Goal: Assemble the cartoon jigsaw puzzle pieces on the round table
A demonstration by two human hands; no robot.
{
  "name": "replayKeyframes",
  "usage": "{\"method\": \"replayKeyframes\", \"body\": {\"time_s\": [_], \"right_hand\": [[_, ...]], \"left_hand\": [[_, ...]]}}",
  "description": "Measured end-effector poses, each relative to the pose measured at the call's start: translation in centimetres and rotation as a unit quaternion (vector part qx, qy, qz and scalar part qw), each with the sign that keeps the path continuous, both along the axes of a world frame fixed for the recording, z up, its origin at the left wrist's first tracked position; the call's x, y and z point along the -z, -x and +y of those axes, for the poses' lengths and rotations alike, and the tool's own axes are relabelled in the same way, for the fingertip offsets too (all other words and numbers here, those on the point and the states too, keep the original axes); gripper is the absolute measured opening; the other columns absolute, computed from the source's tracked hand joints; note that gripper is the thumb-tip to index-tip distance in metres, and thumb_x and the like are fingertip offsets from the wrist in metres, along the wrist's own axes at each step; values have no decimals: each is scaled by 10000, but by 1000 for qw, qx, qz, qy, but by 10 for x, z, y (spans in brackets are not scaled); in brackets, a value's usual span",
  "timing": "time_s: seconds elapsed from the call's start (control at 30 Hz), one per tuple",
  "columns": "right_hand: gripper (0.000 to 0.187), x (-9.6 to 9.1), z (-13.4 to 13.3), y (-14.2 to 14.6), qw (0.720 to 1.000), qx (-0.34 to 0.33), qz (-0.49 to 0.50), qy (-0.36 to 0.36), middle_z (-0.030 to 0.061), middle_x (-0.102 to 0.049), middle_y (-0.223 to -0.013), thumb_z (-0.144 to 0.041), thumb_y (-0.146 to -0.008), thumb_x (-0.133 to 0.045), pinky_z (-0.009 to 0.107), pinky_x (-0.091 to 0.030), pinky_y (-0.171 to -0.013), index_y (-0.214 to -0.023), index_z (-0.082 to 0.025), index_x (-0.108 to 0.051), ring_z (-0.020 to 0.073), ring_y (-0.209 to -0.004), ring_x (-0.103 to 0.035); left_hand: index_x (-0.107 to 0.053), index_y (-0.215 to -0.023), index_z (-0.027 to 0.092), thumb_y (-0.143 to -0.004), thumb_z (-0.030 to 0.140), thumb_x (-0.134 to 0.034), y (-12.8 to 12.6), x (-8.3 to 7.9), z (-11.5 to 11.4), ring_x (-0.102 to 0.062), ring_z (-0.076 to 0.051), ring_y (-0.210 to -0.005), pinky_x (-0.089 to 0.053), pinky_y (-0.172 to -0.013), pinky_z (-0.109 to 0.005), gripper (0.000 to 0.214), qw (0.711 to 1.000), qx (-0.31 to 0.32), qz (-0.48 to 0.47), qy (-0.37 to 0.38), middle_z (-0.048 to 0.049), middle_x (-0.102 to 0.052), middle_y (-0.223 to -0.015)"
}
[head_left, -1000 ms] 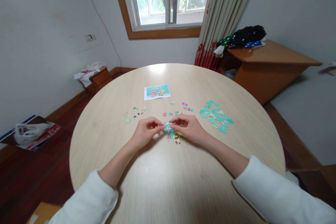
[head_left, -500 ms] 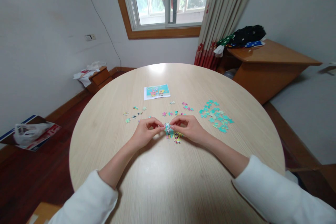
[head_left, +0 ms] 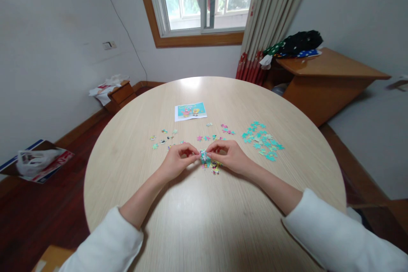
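Observation:
Between my two hands is a small puzzle piece (head_left: 203, 154), teal and white, pinched from both sides. My left hand (head_left: 177, 159) grips its left edge between thumb and forefinger. On the opposite edge, my right hand (head_left: 230, 155) pinches with thumb and fingertips. Just below the fingertips lies a joined puzzle section (head_left: 214, 165) showing a yellow cartoon figure; my right hand partly covers it. Several pink and teal puzzle pieces (head_left: 206, 138) are beyond my hands. To the right spreads a pile of teal puzzle pieces (head_left: 263, 140).
A printed reference picture (head_left: 190, 111) lies on the round wooden table (head_left: 210, 221), beyond the pieces. Several loose puzzle pieces (head_left: 163, 141) are scattered left of my hands. A wooden desk (head_left: 331, 68) with dark cloth on it stands at the right wall.
Hardly anything differs. Both hands keep their pinch on the puzzle piece, with only a tiny shift of the left hand and piece.

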State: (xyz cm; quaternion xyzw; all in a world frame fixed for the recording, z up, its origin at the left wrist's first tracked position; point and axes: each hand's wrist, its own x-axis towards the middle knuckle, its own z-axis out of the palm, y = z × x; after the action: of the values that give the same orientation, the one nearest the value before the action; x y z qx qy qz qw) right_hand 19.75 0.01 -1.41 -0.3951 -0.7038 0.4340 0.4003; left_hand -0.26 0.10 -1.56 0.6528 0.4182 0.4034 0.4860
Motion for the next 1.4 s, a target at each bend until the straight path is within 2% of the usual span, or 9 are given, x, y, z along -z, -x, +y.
{"method": "replayKeyframes", "body": {"time_s": [1.07,1.4], "right_hand": [[149,0,-1,-1,999,6,-46,-13,29,-658,-696,-295,-756,-637,271,-419,-621,-710,-160,-676,121,-636,-530],[133,-1,-2,-1,998,0,-55,-25,31,-661,-695,-280,-766,-639,278,-435,-631,-711,-165,-677,127,-645,-542]], "left_hand": [[-680,-669,134,-659,392,-756,-1,-3,-1,-572,-134,-630,-425,-613,-264,268,1000,8,11,9,-61,-678,-678],[-681,-665,137,-669,325,-736,0,-3,-1,-573,-132,-644,-426,-624,-266,196,1000,12,18,-2,-54,-678,-679]]}}
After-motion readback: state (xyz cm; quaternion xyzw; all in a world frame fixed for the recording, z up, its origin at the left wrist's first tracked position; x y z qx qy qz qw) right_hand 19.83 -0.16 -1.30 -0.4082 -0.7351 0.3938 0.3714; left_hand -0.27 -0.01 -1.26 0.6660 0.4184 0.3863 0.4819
